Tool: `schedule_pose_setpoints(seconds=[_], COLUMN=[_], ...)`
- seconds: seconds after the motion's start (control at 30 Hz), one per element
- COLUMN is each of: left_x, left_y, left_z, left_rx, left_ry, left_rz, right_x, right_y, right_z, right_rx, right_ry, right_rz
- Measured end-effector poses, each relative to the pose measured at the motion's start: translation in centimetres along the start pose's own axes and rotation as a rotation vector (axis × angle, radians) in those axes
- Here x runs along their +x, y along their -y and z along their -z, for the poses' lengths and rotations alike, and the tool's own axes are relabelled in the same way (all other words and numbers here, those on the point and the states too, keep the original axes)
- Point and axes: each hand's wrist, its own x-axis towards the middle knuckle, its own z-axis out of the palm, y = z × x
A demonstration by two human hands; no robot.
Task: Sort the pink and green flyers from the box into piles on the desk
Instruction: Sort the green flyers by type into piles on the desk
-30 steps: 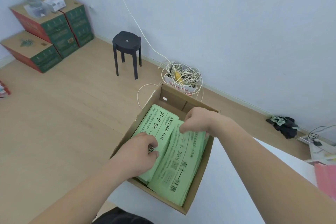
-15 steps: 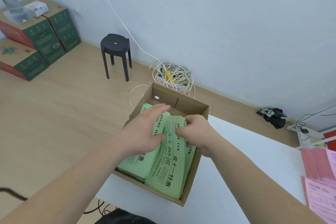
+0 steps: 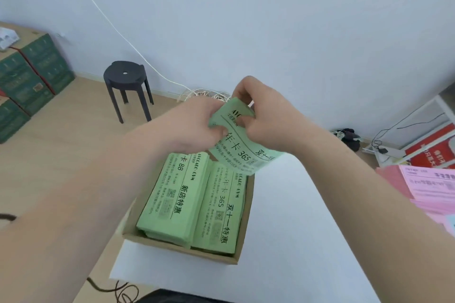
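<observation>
hands: left hand point(image 3: 194, 125) and right hand point(image 3: 266, 123) pinch green flyer bundle point(image 3: 242, 152) above box point(image 3: 242, 236) | tip: hold edges squared, lower flat onto desk point(image 3: 283, 229)

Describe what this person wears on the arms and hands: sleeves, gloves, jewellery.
No sleeves show: the left arm and right arm are bare to the picture's edge. The left hand and right hand wear no gloves; no watch, bracelet or ring is visible on the wrists or the fingers that show.
</observation>
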Motion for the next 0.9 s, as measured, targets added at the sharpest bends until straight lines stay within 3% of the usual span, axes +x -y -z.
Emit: schedule_pose_setpoints(seconds=[0.1, 0.27, 0.4, 0.57, 0.7, 0.9], left_x=[0.4, 0.5, 0.2, -0.5, -0.7, 0.4], left_y=[-0.1, 0.4, 1.2, 1.5, 0.4, -2.8], left_z=[-2.0, -7.4, -11.5, -11.9, -13.5, -19.1], left_rx=[0.021, -0.331, -0.362, -0.379, -0.378, -0.311], left_ry=[-0.043, -0.028, -0.106, -0.21, -0.211, -0.166], left_rz=[-0.012, 0.011, 0.049, 0.141, 0.129, 0.129], right_x=[-1.4, -3.2, -4.4, -6.7, -8.7, -12.2], right_y=[-2.2, -5.5, -8.5, -13.1, -16.1, -19.8], right_z=[-0.7, -0.5, -1.6, -1.2, -0.1, 2.5], right_rx=[0.089, 0.087, 0.071, -0.257, -0.258, -0.538], right_ry=[-0.052, -0.063, 0.015, 0.205, 0.197, 0.128], right_rz=[-0.005, -0.026, -0.096, -0.264, -0.332, -0.365])
